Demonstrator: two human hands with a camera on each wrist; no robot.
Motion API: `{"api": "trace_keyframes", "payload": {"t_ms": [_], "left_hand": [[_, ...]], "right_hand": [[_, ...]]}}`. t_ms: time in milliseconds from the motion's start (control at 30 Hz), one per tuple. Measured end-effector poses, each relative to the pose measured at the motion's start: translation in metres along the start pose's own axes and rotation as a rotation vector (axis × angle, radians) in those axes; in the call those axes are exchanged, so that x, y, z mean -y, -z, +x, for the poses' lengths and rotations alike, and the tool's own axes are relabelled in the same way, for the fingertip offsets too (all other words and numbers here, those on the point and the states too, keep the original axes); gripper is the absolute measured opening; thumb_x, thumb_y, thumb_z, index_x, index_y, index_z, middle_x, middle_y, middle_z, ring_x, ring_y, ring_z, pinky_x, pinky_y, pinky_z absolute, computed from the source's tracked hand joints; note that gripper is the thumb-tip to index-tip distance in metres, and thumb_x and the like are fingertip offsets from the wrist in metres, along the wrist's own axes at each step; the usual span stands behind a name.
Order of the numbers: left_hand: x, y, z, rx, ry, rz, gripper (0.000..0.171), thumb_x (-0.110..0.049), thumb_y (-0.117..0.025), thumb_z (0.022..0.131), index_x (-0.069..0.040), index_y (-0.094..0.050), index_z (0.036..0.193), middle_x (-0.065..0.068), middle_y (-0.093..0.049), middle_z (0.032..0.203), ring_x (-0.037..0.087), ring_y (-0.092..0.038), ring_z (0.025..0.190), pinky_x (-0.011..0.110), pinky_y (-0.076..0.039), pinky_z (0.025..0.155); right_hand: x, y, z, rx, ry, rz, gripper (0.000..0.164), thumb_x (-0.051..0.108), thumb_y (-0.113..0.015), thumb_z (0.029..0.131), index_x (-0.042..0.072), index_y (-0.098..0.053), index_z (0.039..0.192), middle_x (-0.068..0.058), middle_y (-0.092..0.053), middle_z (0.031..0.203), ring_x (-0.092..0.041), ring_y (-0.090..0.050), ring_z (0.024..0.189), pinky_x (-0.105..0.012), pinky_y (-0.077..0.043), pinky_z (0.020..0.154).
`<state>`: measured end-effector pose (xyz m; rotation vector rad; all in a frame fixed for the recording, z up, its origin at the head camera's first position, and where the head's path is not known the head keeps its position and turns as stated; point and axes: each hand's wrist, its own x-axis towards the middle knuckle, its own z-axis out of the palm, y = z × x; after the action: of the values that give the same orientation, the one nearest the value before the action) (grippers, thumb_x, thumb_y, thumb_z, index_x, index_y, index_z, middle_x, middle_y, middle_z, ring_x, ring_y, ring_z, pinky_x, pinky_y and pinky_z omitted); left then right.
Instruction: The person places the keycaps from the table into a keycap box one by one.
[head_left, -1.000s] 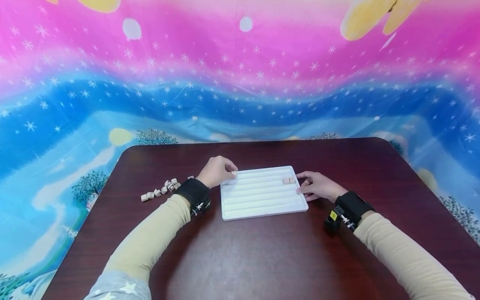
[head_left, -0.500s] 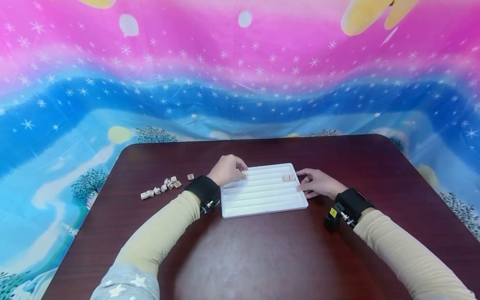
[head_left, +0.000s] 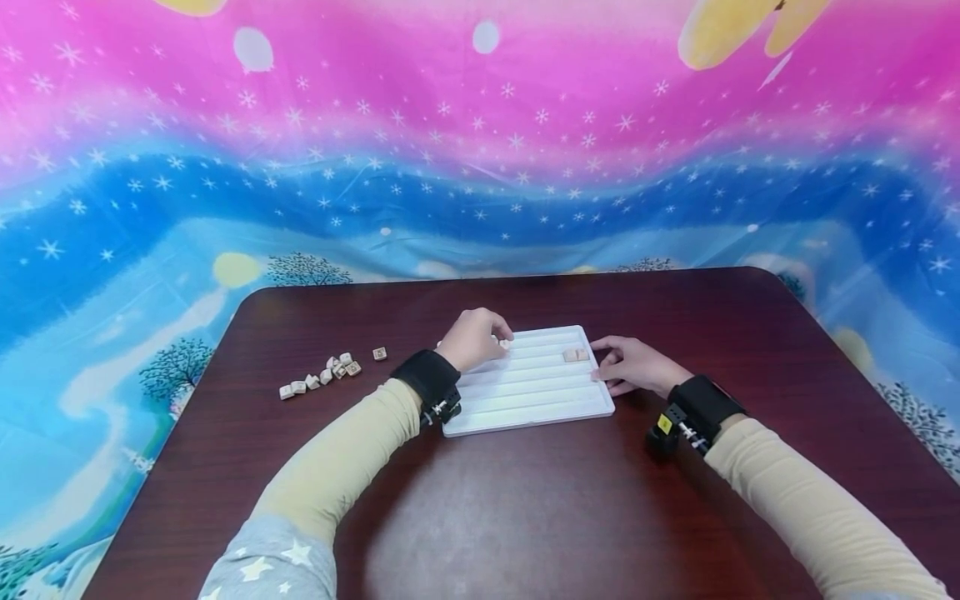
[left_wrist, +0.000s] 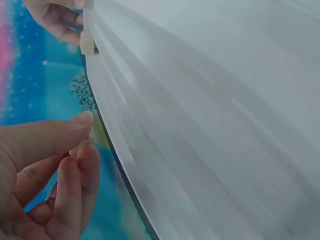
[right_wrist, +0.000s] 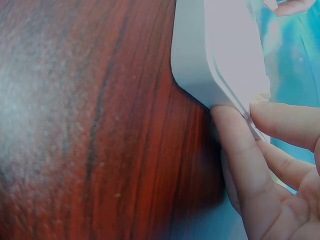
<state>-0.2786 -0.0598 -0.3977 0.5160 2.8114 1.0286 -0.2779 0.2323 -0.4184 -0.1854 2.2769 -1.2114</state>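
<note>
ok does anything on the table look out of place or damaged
Nothing looks damaged. Mildly odd: one small block lies apart from the other loose blocks left of the white tray, which sits slightly askew to the table's far edge.

A: Tray [head_left: 536,383]?
B: On the table [head_left: 480,500], cloth [head_left: 480,167] behind.
A: Loose blocks [head_left: 327,377]?
B: Left of the tray; lone block [head_left: 379,354] between.
A: Block pair [head_left: 571,356]?
B: In the tray, near its right edge.
A: Left hand [head_left: 474,337]?
B: Over the tray's rear, held block [head_left: 506,343] between fingertips.
A: Right hand [head_left: 637,365]?
B: At the right edge, touching.
</note>
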Motion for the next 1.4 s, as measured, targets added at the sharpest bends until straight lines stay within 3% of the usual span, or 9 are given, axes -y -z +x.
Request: {"api": "trace_keyframes", "payload": {"t_ms": [533,867,1400], "left_hand": [[-0.015,-0.013,0.004,0.073,-0.032,0.030,0.020,-0.001,-0.079,0.088,-0.004,-0.079,0.108,0.007,-0.074,0.102,0.023,-0.066,0.099,0.032,-0.052,0.087],[-0.027,-0.022,0.010,0.081,-0.055,0.044,0.020,-0.002,-0.080,0.088,-0.003,-0.079,0.108,0.008,-0.076,0.102,0.023,-0.067,0.099,0.034,-0.051,0.091],[-0.050,-0.037,0.026,0.098,-0.010,0.113,0.017,-0.001,-0.077,0.090,-0.005,-0.081,0.105,0.006,-0.077,0.104,0.020,-0.068,0.103,0.028,-0.053,0.088]], "right_hand": [[0.001,-0.001,-0.001,-0.002,0.005,-0.010,0.068,0.005,-0.068,0.099,-0.010,-0.031,0.153,-0.016,-0.056,0.098,-0.020,-0.063,0.075,-0.033,-0.060,0.071],[0.000,-0.002,0.002,-0.003,0.002,-0.005,0.066,0.005,-0.068,0.099,-0.009,-0.033,0.153,-0.016,-0.056,0.097,-0.019,-0.064,0.075,-0.033,-0.060,0.071],[-0.001,0.001,0.001,-0.005,-0.006,-0.008,0.068,0.007,-0.069,0.099,-0.008,-0.032,0.153,-0.016,-0.058,0.098,-0.020,-0.064,0.076,-0.034,-0.060,0.073]]}}
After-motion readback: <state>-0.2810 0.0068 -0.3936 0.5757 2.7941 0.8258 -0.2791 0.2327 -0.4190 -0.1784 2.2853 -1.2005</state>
